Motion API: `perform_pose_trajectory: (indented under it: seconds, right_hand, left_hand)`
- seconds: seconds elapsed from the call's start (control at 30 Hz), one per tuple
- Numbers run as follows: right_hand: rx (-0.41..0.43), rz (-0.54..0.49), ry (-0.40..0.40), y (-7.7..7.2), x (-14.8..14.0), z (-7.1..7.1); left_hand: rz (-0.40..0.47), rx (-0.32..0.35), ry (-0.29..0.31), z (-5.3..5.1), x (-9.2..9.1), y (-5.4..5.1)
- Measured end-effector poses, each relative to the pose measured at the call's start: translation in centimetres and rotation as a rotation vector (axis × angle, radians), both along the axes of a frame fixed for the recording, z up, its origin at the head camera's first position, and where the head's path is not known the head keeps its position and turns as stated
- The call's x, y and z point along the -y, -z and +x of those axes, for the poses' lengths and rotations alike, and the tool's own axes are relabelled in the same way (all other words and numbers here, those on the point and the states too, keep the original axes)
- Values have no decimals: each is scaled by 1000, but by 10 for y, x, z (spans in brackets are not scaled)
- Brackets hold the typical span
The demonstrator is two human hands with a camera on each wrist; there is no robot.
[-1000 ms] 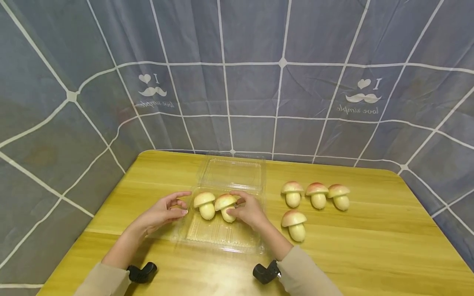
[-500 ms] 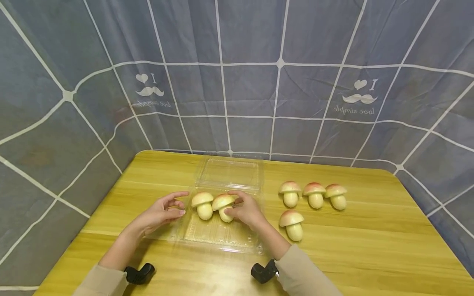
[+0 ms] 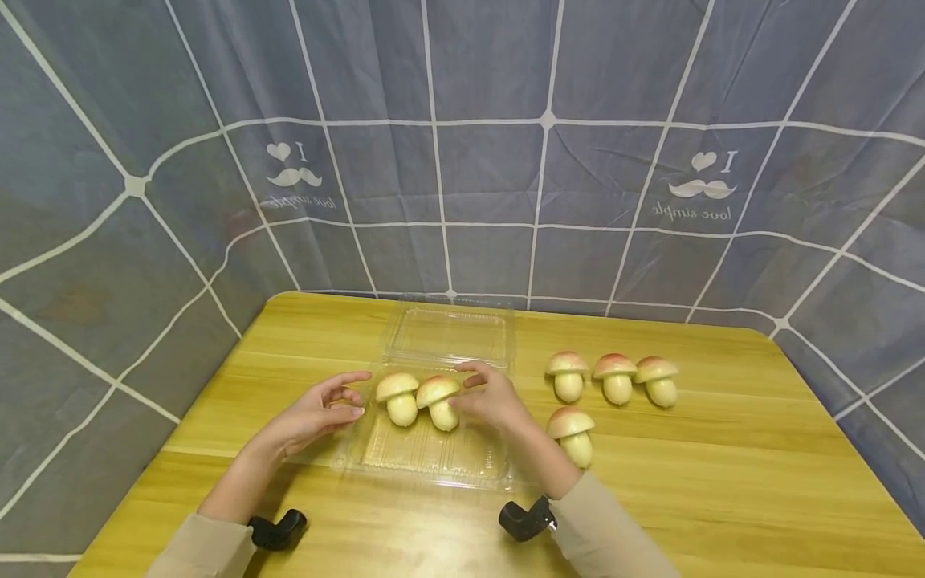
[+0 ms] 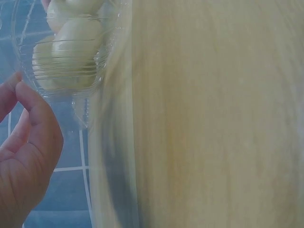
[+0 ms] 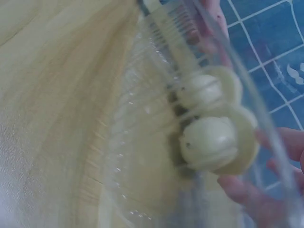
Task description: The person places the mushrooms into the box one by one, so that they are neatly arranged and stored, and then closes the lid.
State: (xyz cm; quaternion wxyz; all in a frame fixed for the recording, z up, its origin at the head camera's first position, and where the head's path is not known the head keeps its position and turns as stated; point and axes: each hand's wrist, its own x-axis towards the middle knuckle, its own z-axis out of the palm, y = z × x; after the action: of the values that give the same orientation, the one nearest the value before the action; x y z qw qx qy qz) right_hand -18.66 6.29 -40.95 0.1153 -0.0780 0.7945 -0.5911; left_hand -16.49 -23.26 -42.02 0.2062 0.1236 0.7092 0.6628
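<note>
Two toy mushrooms with yellow-red caps and pale stems lie side by side in the clear plastic box (image 3: 462, 461): a left mushroom (image 3: 399, 399) and a right mushroom (image 3: 439, 403). My right hand (image 3: 499, 404) is just right of the right mushroom, thumb and fingers spread apart around its side. In the right wrist view the fingertips (image 5: 230, 186) are close to its cap; whether they touch it I cannot tell. My left hand (image 3: 311, 416) hovers by the box's left wall with relaxed fingers, holding nothing. The left wrist view has this hand (image 4: 33, 147) beside the box wall.
The clear lid (image 3: 451, 333) lies folded back behind the box. Right of the box are several more mushrooms, three in a row with a middle one (image 3: 617, 379), and a nearer one (image 3: 573, 436). A grey-blue curtain (image 3: 491, 177) hangs behind the wooden table (image 3: 723, 466).
My right hand has let go of the right mushroom and drawn back slightly to the right, its fingers opening. The left hand and both mushrooms in the box stay where they were.
</note>
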Motion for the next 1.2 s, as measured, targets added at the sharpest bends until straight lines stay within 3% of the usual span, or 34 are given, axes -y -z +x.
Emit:
perform_pose_trajectory:
  seconds: [0.23,0.5,0.8,1.2]
  right_hand:
    - [51,-140,-34,-12,-13,3]
    - [52,-161,-81,-28,-33,8]
    - [47,-185,-128,-31,-61,13]
    - [-11,-178,-120,-43,-108,21]
  left_hand:
    - [15,-3,4,1,-1,0]
    - [23,1,-6,2,-1,-1]
    - [26,1,4,2,0,1]
    - [12,-5,9,0,0,1]
